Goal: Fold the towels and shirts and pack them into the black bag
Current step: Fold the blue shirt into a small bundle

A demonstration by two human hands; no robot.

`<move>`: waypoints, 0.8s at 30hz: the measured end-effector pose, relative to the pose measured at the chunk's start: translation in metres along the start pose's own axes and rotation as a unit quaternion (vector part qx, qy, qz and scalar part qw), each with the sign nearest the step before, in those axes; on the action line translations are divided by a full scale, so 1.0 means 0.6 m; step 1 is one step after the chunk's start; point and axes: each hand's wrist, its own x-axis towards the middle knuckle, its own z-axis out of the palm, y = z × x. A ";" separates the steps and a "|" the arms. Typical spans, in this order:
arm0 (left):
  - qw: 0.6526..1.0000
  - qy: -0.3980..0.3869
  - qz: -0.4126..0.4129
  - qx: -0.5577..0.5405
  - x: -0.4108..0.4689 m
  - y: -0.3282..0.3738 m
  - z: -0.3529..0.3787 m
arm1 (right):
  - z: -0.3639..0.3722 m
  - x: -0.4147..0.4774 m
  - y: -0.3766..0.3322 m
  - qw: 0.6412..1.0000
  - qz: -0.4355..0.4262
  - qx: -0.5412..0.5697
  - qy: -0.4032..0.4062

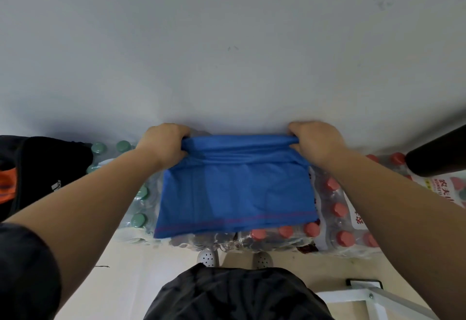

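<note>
The left hand (165,143) and right hand (317,140) each clamp a far corner of the blue cloth (234,193) at mid-frame. It is spread over shrink-wrapped bottle packs (338,221) (green caps left, red right) against a bare grey wall (227,42). The black bag (48,168) sits at the left edge, with cream floor (131,269) below.

Matt blue cloth towel (234,193), glossy plastic-wrapped bottle packs (340,218), matt black fabric bag (50,168)
</note>
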 end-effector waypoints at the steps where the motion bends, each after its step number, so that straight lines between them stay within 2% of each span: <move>1: 1.000 0.026 0.008 0.011 0.001 0.000 -0.001 | -0.001 -0.001 0.000 1.000 0.000 -0.006 0.014; 4: 0.996 0.078 0.032 0.039 -0.007 0.002 0.004 | 0.004 -0.011 -0.003 0.998 -0.009 -0.029 0.050; 8: 0.989 0.105 0.063 0.078 -0.040 0.001 0.030 | 0.025 -0.038 -0.004 0.998 -0.022 -0.049 0.044; 13: 0.984 0.078 0.102 0.122 -0.098 -0.003 0.076 | 0.071 -0.094 -0.009 0.995 -0.039 -0.069 0.060; 15: 0.986 0.066 0.101 0.114 -0.125 -0.004 0.093 | 0.086 -0.119 -0.010 0.996 -0.048 -0.058 0.045; 19: 0.990 0.050 0.095 0.089 -0.156 -0.005 0.101 | 0.080 -0.140 -0.011 0.994 -0.056 -0.088 -0.038; 24: 0.996 0.066 0.051 0.037 -0.126 0.003 0.072 | 0.020 -0.091 -0.025 0.995 -0.060 -0.059 -0.052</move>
